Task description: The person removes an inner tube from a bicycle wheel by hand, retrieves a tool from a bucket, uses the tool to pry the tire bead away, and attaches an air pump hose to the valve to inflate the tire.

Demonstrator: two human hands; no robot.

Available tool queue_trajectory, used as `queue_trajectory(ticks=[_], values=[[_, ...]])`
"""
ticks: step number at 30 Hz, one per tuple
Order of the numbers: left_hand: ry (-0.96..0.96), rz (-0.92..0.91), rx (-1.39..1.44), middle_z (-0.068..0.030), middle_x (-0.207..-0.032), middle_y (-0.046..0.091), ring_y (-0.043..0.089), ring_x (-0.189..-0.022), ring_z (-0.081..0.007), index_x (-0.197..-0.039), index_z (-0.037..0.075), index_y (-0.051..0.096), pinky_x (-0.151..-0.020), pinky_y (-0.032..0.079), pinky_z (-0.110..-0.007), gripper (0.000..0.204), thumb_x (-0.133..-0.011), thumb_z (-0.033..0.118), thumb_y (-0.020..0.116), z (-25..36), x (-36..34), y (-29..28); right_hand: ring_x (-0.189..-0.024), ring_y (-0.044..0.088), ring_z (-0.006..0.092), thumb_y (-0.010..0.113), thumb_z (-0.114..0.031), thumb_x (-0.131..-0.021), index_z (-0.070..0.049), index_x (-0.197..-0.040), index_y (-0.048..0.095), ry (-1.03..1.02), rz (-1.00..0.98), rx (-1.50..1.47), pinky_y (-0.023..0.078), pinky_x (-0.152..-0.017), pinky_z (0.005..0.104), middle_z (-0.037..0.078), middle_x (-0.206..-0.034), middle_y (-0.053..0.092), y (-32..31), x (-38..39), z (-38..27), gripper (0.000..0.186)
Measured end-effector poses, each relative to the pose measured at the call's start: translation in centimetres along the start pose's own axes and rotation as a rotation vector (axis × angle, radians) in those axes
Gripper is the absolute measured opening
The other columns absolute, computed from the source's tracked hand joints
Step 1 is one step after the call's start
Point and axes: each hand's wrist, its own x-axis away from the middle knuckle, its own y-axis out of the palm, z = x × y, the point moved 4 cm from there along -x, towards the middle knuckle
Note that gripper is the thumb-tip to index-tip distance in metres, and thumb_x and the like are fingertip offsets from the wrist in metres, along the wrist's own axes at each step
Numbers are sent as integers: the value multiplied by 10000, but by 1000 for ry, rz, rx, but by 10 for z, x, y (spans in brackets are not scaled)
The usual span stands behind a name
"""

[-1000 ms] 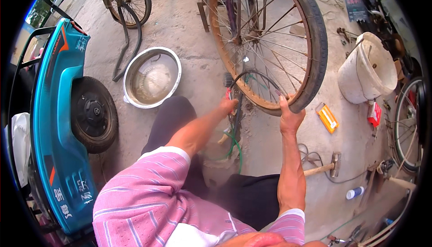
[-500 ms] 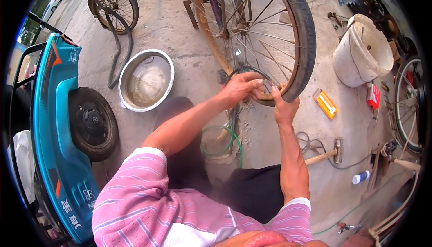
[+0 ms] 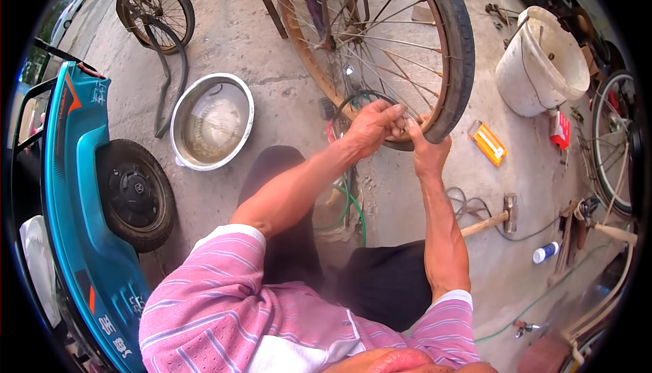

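A rusty-rimmed bicycle wheel (image 3: 380, 33) with a dark tyre (image 3: 462, 67) stands in front of me. At its lower edge my left hand (image 3: 375, 128) is closed, its thumb and fingers pinched together by the rim. What it pinches is too small to make out. Just to the right, my right hand (image 3: 430, 154) grips the bottom of the tyre, its thumb up against the rim and its fingers mostly hidden behind. A dark tube or cable (image 3: 372, 93) loops out between the spokes above my left hand.
A metal basin of water (image 3: 251, 118) sits to the left, beside a teal vehicle (image 3: 75, 149). On the right are a white bucket (image 3: 506, 77), an orange packet (image 3: 489, 145), a red box (image 3: 560, 130), a hammer (image 3: 509, 213) and a small bottle (image 3: 545, 253). A green hose (image 3: 360, 220) lies between my knees.
My left fingers have drawn together and moved closer to my right thumb at the rim. My right hand keeps its hold on the tyre. The whole view has shifted slightly.
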Motion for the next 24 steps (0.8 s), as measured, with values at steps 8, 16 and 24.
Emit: queue_trajectory(ticks=[8, 16, 24], values=[[21, 133, -29, -64, -797, 629, 582, -685, -146, -1024, 32, 583, -654, 494, -284, 214, -1025, 227, 670, 0, 5, 11, -920, 592, 99, 850, -185, -859, -14, -1099, 638, 14, -23, 10, 487, -828, 274, -1, -996, 637, -7, 2, 9, 362], [76, 288, 168, -3, -766, 573, 491, -647, -121, -948, 109, 590, -651, 439, -289, 178, -1024, 251, 665, 48, 0, -23, -974, 590, 139, 791, -331, -931, -16, -1191, 629, -27, -151, 60, 476, -910, 296, 23, -1067, 635, -12, -1, 15, 439], [-233, 151, -32, -25, -767, 640, 609, -633, -139, -928, 109, 596, -615, 495, -315, 199, -1032, 268, 651, 41, 32, -36, -1228, 577, 188, 378, -400, -1103, -16, -1387, 562, 222, -197, -789, 411, -1109, 378, 65, -1326, 620, -23, -18, 32, 511]])
